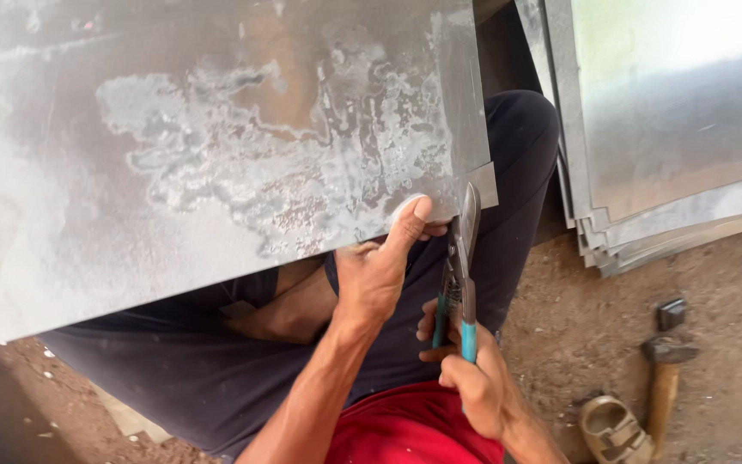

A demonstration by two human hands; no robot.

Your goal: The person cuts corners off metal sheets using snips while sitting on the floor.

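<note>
**Snips at the corner of a metal sheet, seen from the worker's head**

The landmark is the large grey metal sheet, blotched with pale oxide stains, which lies across the seated person's lap and fills the left and centre of the view. Below its lower edge show dark trousers and, nearer the camera, a red garment.

At the sheet's lower right corner the left hand pinches the edge, thumb pressed flat on the upper face and the other fingers curled beneath it. Just right of that thumb, the blades of a pair of tin snips with teal handles stand at the sheet's edge; the right hand is closed around the handles, which lie close together. A small rectangular tab of metal juts from the sheet's corner just beside the blades. Judged from this, the cut is in its early part: only the corner shows any shaping, and the long lower edge to the left looks untouched. Whether the blades are biting metal at this instant cannot be told.

Right of the sheet, a stack of similar grey sheets leans on bare earth. Below that stack lie a wooden-handled hammer and a tan sandal. No packages, labels or signs are visible.
</note>
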